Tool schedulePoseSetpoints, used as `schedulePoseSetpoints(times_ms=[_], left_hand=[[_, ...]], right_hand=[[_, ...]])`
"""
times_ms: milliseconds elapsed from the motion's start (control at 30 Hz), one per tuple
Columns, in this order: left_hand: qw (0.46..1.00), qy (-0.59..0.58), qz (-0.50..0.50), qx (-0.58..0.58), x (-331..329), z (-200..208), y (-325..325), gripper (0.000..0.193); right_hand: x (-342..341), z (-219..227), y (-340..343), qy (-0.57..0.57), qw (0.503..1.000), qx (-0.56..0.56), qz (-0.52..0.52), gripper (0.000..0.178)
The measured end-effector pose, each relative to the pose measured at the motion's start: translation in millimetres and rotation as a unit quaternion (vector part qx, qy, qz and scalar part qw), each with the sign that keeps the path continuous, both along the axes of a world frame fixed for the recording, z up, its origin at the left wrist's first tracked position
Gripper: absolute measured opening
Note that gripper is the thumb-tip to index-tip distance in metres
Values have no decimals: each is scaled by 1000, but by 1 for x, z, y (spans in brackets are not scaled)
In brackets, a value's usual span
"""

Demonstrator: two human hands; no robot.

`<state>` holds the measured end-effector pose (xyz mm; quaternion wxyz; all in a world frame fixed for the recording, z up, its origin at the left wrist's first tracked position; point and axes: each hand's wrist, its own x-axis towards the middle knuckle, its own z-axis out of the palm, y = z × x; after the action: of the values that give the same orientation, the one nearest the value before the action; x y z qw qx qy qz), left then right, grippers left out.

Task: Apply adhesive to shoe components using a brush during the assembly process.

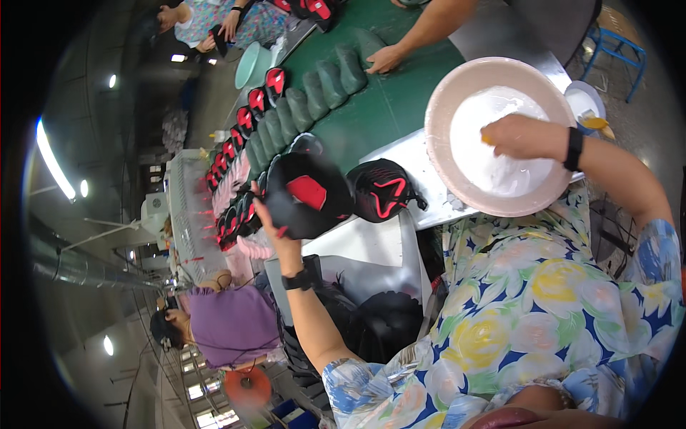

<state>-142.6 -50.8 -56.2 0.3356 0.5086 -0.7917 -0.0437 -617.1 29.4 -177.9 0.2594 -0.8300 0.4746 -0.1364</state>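
Observation:
My left hand (277, 232) is closed on the edge of a black shoe upper (286, 175) with a red patch, held up close to the camera. My right hand (522, 136) reaches into a wide pale-pink basin (446, 168) of white liquid (500, 107). A small yellow piece, perhaps a sponge, shows at its fingertips; most of it is hidden. Beside the held upper, a second black shoe upper (386, 189) with a red zigzag line rests at the table's metal edge.
On the green belt (421, 100) lies a row of grey-green, sole-shaped pieces (314, 93), next to black-and-red shoes (257, 100). A co-worker's hand (386, 58) touches the far end of that row. Black soles (389, 314) fill a bin below. A white bowl (582, 100) stands right of the basin.

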Motion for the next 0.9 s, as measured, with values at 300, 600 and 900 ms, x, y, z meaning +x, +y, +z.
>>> schedulePoseSetpoints(times_ms=[300,600,900], left_hand=[[885,259,-92,376,-70,-6,-8,29],[850,316,-217,363,-200,2,4,31],[923,325,-142,150,-215,-29,30,36]], right_hand=[[-27,85,-14,-262,955,-89,-106,16],[-39,119,-8,-277,945,-158,-68,21],[-27,97,7,-292,878,-169,-341,34]])
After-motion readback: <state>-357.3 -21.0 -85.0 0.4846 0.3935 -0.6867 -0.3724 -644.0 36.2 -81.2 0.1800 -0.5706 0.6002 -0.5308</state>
